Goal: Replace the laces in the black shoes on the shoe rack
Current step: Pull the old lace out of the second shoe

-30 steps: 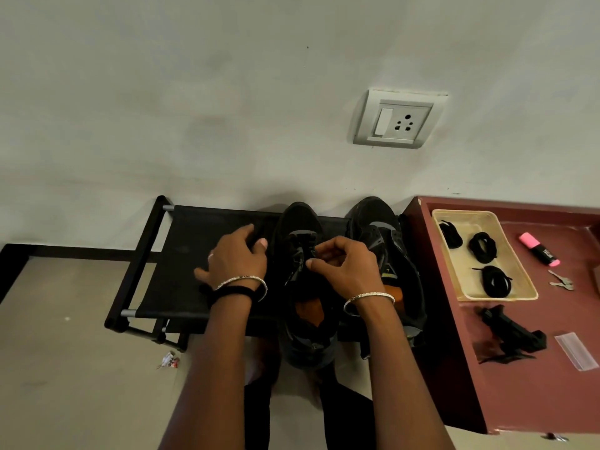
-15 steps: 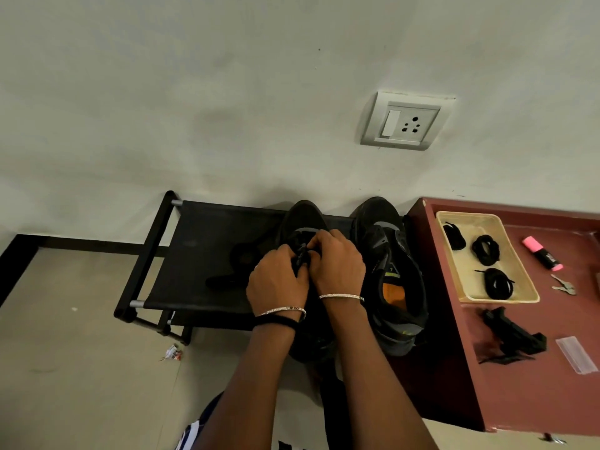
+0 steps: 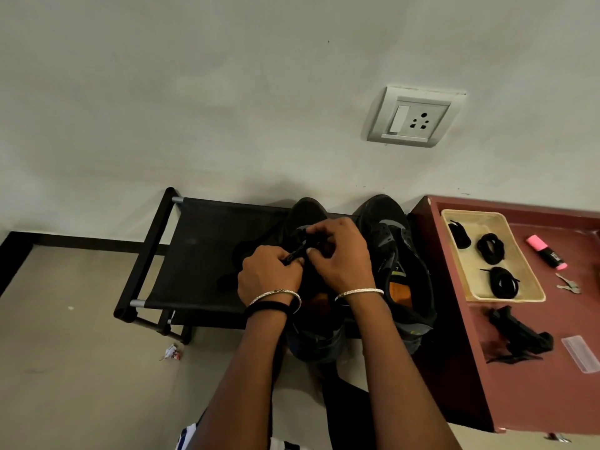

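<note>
Two black shoes stand side by side on the black shoe rack [image 3: 194,254], toes to the wall. Both my hands work over the left shoe [image 3: 308,212]. My left hand [image 3: 269,277] pinches a black lace [image 3: 297,253] that runs up to the shoe's eyelets. My right hand [image 3: 341,254] has curled fingers at the same lace on the tongue. The right shoe [image 3: 389,241] sits untouched with an orange insole showing. A beige tray [image 3: 516,297] on the red table holds three coiled black laces [image 3: 490,248].
A dark red table [image 3: 535,394] stands right of the rack with a pink highlighter [image 3: 545,251], keys [image 3: 566,284], a black holder [image 3: 519,336] and a clear strip [image 3: 581,352]. A wall socket [image 3: 412,116] sits above. A scrap of litter [image 3: 172,352] lies on the floor.
My left hand came off the rack fabric to the left shoe and took hold of the lace; it now draws the lace out leftward. My right hand stays at the eyelets.
</note>
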